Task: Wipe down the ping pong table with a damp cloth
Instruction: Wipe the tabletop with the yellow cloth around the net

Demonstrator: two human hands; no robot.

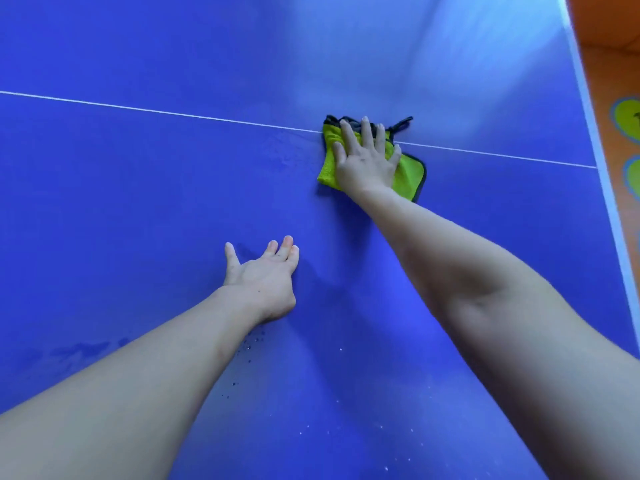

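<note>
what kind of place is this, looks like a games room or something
Probably an indoor games or sports room: a blue ping pong table with a white centre line, and an orange floor with green markings beside it.

The blue table surface lies flat and open on all sides of the green cloth. Obstacles: the left hand resting on the surface near the cloth, and the white table edge at right.
</note>
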